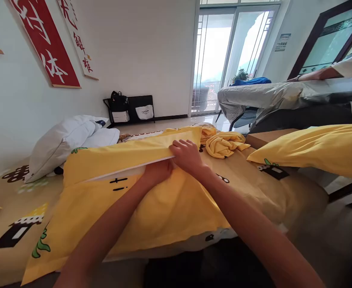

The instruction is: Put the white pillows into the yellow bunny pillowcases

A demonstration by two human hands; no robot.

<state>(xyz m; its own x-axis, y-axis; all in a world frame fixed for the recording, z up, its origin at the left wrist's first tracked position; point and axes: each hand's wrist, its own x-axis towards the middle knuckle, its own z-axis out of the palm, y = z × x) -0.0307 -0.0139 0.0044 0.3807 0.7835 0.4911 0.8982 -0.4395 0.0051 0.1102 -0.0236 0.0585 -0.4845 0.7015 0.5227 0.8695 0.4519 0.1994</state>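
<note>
A yellow pillowcase with green leaf prints and small black marks lies across the bed in front of me. A long slit with a pale edge runs along its upper part, and a white layer shows inside. My left hand reaches into this opening, under the flap; its fingers are hidden. Just to the right, my right hand is closed on the edge of the flap, close beside the left hand.
White pillows lie at the left of the patterned bed sheet. Crumpled yellow cloth lies behind the pillowcase. Another yellow pillow is at right, by a cardboard box. Beyond, a person's arm rests on a plastic-covered table.
</note>
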